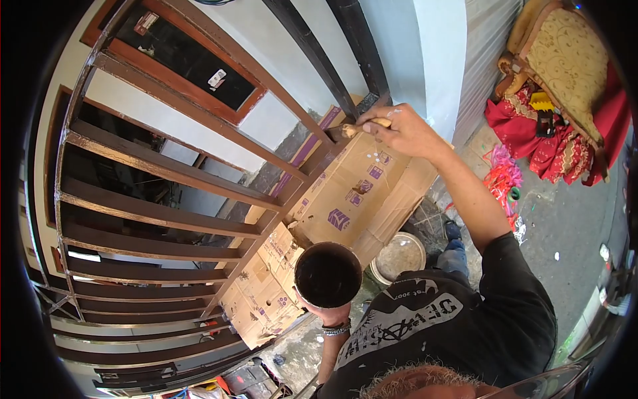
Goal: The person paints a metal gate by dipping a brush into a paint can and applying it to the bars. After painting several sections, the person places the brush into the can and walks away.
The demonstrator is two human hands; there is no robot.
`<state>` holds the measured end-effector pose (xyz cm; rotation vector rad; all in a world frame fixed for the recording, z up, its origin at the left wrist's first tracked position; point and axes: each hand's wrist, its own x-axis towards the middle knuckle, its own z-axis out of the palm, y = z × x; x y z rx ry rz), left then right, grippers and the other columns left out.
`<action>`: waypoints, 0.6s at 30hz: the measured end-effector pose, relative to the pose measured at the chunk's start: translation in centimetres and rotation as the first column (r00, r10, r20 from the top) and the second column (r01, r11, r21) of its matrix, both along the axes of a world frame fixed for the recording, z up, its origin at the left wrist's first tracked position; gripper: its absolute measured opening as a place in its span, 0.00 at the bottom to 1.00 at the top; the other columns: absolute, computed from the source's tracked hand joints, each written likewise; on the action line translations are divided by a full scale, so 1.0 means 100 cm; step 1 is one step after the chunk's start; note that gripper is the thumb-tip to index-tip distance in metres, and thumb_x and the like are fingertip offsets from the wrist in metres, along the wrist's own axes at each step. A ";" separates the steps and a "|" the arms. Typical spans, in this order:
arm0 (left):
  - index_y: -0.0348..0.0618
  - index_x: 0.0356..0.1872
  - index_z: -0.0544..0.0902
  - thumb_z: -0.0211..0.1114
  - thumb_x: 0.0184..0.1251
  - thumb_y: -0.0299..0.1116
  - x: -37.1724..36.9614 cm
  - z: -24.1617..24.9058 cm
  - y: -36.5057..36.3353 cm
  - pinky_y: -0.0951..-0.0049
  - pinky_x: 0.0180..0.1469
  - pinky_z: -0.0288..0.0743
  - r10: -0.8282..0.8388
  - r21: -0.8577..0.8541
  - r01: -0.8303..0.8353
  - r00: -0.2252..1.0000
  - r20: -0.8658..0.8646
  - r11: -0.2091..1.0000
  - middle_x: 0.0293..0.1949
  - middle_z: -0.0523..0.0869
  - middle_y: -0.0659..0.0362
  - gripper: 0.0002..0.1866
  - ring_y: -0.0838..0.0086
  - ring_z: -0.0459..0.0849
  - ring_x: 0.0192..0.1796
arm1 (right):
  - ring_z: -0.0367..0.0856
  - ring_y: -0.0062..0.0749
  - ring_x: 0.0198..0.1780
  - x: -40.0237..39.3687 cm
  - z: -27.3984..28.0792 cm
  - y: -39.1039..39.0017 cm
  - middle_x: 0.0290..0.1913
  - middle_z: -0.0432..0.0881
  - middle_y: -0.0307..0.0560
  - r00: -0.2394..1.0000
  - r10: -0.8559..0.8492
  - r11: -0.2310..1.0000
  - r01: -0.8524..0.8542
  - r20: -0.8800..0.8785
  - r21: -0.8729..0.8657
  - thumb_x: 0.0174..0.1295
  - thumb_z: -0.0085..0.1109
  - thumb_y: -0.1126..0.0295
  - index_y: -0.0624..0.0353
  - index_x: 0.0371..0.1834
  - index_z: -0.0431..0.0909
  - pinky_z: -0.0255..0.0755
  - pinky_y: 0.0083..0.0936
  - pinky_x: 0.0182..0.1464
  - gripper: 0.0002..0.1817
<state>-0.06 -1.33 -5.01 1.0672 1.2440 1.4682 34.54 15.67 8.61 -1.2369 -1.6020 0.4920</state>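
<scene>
My right hand [399,130] is closed around the light wooden handle of a paintbrush [351,130], whose bristle end touches the lower rail of a brown metal railing [266,229]. Wrapped around a round can [327,274] of dark brown paint, my left hand [324,311] keeps it upright below the railing; most of its fingers are hidden by the can. Flattened cardboard [359,193] with purple print lies beneath the rail, and a second, paint-spotted cardboard piece [259,289] is left of the can.
A round whitish bucket [401,258] stands right of the can. Dark posts [362,43] rise beside the pale wall. Pink and red strings [503,174] lie on the floor near red cloth [531,143] and a cushioned chair [568,60]. A framed window [193,60] is behind the bars.
</scene>
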 end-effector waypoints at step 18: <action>0.49 0.75 0.68 0.39 0.69 0.75 0.002 0.016 -0.004 0.43 0.74 0.62 -0.058 -0.083 0.150 0.746 0.663 0.985 0.72 0.73 0.51 0.46 0.50 0.71 0.72 | 0.83 0.37 0.26 -0.020 -0.018 -0.042 0.27 0.81 0.43 0.644 -0.305 0.926 0.029 0.701 0.376 0.62 0.62 0.67 0.61 0.50 0.81 0.77 0.31 0.27 0.15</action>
